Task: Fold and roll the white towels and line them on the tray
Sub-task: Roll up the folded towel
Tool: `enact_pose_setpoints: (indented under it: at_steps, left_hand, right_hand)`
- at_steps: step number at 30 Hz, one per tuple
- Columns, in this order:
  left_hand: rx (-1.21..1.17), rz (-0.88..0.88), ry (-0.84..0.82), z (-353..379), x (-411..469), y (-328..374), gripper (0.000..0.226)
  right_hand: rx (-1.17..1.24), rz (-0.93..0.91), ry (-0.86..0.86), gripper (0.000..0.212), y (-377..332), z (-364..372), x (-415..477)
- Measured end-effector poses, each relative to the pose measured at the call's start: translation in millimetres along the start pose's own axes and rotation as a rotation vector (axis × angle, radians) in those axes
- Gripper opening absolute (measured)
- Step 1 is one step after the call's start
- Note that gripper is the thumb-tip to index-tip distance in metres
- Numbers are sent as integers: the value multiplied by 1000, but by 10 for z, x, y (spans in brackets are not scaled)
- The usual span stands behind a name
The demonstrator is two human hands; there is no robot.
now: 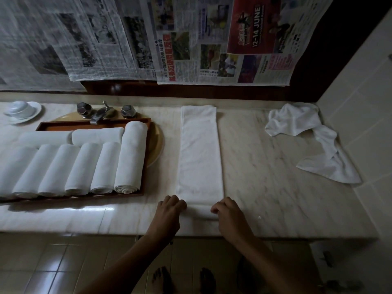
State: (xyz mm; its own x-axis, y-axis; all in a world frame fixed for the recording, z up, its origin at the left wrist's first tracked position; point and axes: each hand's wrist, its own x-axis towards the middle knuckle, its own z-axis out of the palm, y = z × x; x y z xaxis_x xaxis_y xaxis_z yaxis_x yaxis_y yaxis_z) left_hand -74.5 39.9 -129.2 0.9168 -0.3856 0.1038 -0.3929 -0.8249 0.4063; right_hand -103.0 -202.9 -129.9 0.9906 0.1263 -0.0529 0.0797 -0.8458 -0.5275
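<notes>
Progress: well along by my reading; most towels are already rolled and lined up, one is in hand, one is untouched
Tray (93, 122): sits on the bench (265, 166) over the basin, left of the work; eight rolled towels (84, 166) can be counted on it, six in the near row and two laid crosswise behind; its left end runs out of view
Folded towel (199, 149): lies as a long narrow strip just right of the tray, its near end turned up into a first small roll
Left hand (169, 209): fingers (180, 203) curled onto the roll's left end, gripping it
Right hand (228, 211): fingers (215, 209) curled onto the right end likewise
Loose towel (297, 122): crumpled by the far right wall, well apart
Left to do: finish this roll, place it on the tray, then fold and roll the loose one
</notes>
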Motion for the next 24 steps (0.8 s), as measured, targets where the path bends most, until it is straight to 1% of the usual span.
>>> enact_pose_setpoints:
  at_steps: [2, 6, 11, 15, 18, 20, 22, 24]
  left_hand:
    - [12, 37, 9, 43, -74, -16, 49]
    - [47, 97, -22, 51, -145, -60, 45]
    - [85, 107, -35, 55, -37, -61, 49]
    - [98, 99, -73, 31, -7, -95, 49]
    - [20, 25, -107, -41, -4, -64, 41]
    - [-97, -56, -136, -117, -16, -46, 33]
    - [-254, -167, -161, -203, -19, -31, 26]
    - [-395, -300, -162, -261, -20, -29, 22]
  right_hand:
    - [-15, -11, 8, 44, 26, 20, -44]
    - [-51, -85, 22, 32, 44, 4, -87]
    - [-152, -118, -30, 48, 60, -15, -4]
    - [-196, -134, -61, 49, 98, -39, 17]
    - [-201, -100, -85, 48, 93, -78, -7]
    - [-171, -28, -136, 46, 59, -138, -18]
    - [-47, 102, -168, 40, 66, -212, -22]
    - [136, 216, -142, 33, 95, -247, -20]
